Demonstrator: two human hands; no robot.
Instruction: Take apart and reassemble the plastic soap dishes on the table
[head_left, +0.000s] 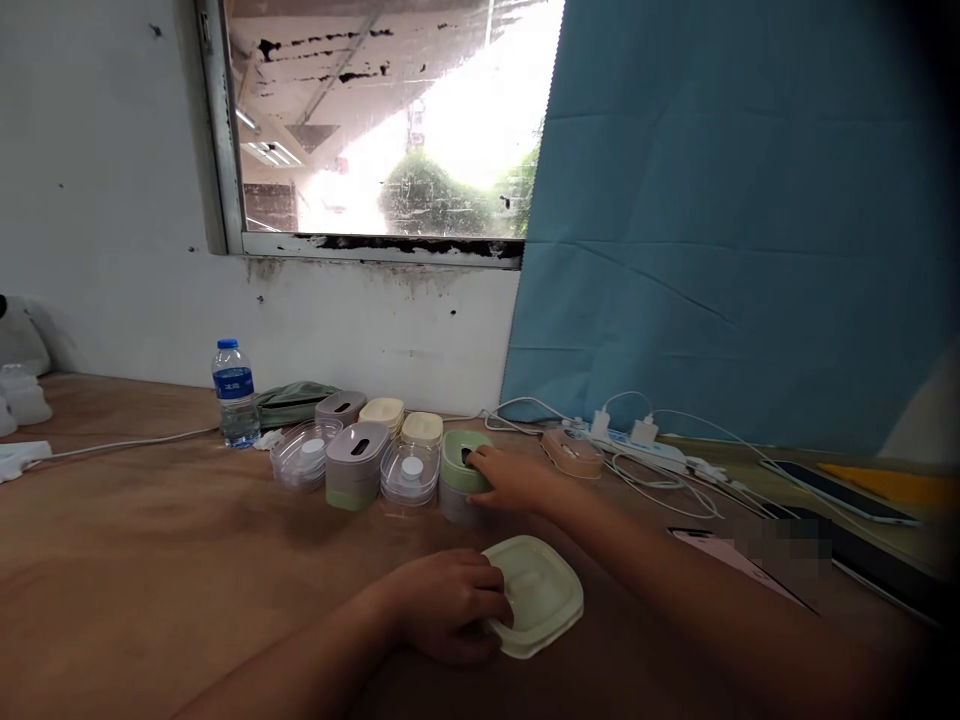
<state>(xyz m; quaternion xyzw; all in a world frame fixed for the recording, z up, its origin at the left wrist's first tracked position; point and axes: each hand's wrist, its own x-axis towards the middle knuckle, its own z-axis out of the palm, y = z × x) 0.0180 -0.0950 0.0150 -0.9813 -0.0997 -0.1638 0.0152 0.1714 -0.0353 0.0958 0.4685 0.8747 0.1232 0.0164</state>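
My left hand (446, 602) rests on the near edge of a pale green square lid (538, 592) that lies flat on the wooden table (150, 560). My right hand (508, 478) reaches forward, its fingers on top of a small container with a green lid (456, 470). To the left of that container stand a clear tub (409, 472) and a grey-lidded container (355, 462), and another clear tub (304, 455).
More small containers with cream and grey lids (382, 410) stand behind. A water bottle (235, 393) and a green pouch (289, 402) sit by the wall. A power strip (637, 445) with white cables, a pink lid (572, 452) and phones (840, 492) lie at the right.
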